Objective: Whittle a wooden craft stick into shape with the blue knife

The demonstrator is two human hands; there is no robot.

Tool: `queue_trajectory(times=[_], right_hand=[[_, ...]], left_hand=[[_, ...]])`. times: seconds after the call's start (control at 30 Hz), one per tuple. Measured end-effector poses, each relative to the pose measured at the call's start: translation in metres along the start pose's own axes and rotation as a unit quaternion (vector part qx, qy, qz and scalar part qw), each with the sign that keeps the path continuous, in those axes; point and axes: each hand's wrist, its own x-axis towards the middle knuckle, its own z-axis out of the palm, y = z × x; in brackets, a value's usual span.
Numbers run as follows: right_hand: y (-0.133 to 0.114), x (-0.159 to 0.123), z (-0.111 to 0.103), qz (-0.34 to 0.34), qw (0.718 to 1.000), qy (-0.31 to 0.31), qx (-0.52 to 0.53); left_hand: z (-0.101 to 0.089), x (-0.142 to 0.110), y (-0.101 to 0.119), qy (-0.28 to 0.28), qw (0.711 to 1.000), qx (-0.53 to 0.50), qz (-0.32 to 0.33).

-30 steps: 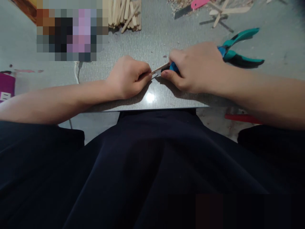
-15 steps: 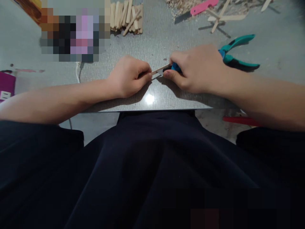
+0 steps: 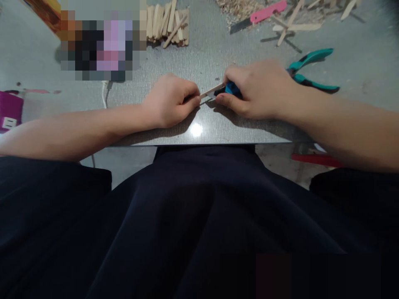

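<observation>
1. Far left of centre, a stack of wooden sticks (image 3: 168, 25) lies on the bench (image 3: 156, 58), apparently unused.
2. Near it, the left hand (image 3: 171, 99) has its fingers pinched around one end of a craft stick (image 3: 212, 90).
3. The craft stick bridges the gap between the hands, not cut through where visible; trimming seems underway, though how much remains cannot be told.
4. The right hand (image 3: 262, 89) wraps its fingers around a utility knife (image 3: 232, 89), blade at the stick.
5. Right of that, pliers (image 3: 314, 59) lie spread; farther off, crossed sticks (image 3: 288, 28) look already joined.
6. Since the earlier frame, both grips are nearly unchanged; far items appear slightly lower in view.
</observation>
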Motion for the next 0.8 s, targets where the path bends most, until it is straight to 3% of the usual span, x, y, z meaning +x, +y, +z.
queue_trajectory(times=[0.27, 0.8], right_hand=[[0.007, 0.001, 0.003, 0.001, 0.995, 0.009, 0.095], [-0.006, 0.001, 0.001, 0.038, 0.998, 0.010, 0.047]], left_hand=[[-0.003, -0.001, 0.000, -0.008, 1.000, -0.005, -0.001], [0.004, 0.002, -0.006, 0.017, 1.000, 0.002, 0.006]])
